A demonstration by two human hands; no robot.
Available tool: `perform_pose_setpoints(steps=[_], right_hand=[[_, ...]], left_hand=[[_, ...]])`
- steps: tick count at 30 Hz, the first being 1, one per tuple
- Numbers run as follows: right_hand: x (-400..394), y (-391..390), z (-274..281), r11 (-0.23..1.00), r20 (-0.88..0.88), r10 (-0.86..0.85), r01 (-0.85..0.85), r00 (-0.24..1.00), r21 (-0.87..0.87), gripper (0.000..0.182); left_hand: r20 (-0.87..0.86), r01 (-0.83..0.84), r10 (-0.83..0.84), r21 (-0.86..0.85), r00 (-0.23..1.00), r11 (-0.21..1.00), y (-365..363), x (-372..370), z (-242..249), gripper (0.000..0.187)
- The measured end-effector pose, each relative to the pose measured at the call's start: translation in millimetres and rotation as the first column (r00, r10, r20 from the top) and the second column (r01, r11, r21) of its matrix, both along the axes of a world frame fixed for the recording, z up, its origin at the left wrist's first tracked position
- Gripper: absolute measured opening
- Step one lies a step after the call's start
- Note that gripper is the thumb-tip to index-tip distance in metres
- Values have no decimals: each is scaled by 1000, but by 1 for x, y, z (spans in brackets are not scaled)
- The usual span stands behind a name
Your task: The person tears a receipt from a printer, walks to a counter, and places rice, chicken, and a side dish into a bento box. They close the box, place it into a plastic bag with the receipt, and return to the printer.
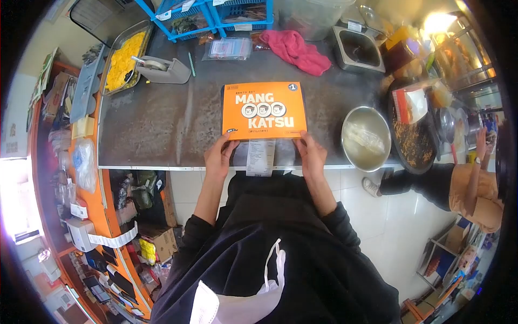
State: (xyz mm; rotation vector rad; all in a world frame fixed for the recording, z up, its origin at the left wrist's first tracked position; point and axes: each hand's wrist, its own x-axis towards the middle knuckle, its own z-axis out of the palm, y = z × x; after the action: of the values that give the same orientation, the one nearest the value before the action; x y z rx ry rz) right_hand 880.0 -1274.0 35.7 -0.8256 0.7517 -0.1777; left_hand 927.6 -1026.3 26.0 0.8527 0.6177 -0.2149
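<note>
An orange food box [264, 110] printed "MANG KATSU" lies at the near middle of the dark metal table. My left hand [218, 156] grips its near left corner, thumb on top. The near right corner is pinched by my right hand [312, 155] in the same way. Between my hands, a white printed receipt [260, 157] sticks out from the box's near edge and hangs over the table edge. How far it reaches beneath the box is hidden.
Behind the box are a tape dispenser [163, 71], a tray of yellow food [125, 62], blue baskets [245, 24] and a pink cloth [297, 52]. To the right stand a metal bowl [353, 154] and a dark pan [413, 148]. Another person [464, 189] stands at far right.
</note>
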Motion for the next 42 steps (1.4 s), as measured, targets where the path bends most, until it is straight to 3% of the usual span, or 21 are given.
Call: perform_pose_setpoints(steps=[4,10,16,19,25,31,34,35,37,40,42], right_hand=[[-3,8,-6,997,-10,-77,77,997,21,29],[3,18,-8,987,-11,-163,163,987,10,31],[2,18,-31,970,-96,-170,149,981,-191,29],[0,17,-30,957,-102,-134,101,986,-274,33],[1,12,-30,952,-122,-78,38,989,-304,35],[2,9,-47,861,-61,-52,14,997,-508,37],[4,12,-33,777,-71,-47,-8,996,-630,37],[3,10,-29,650,-89,-18,-56,996,-758,36],[3,4,-21,328,-132,22,-132,991,-935,36],[8,3,-12,306,-251,96,-268,963,-913,36],[14,2,-7,393,-274,96,-290,957,-873,35]], left_hand=[[46,-131,129,37,991,991,-16,-9,-1,21],[88,-151,138,154,986,977,-23,-12,-12,19],[160,-295,263,228,951,928,-39,-20,-12,27],[196,-294,250,242,948,925,-39,-23,-14,24],[140,-211,195,113,971,971,-32,-23,-12,21],[152,-313,282,250,947,916,-40,-23,-25,29],[34,-164,164,397,986,903,-37,-22,-20,36],[73,-126,102,618,992,776,-36,-23,-19,38],[106,-81,-46,924,993,374,-34,-22,-20,42],[-27,71,-286,987,958,144,-31,-18,-19,45],[-8,67,-302,980,953,186,-23,-7,-31,49]])
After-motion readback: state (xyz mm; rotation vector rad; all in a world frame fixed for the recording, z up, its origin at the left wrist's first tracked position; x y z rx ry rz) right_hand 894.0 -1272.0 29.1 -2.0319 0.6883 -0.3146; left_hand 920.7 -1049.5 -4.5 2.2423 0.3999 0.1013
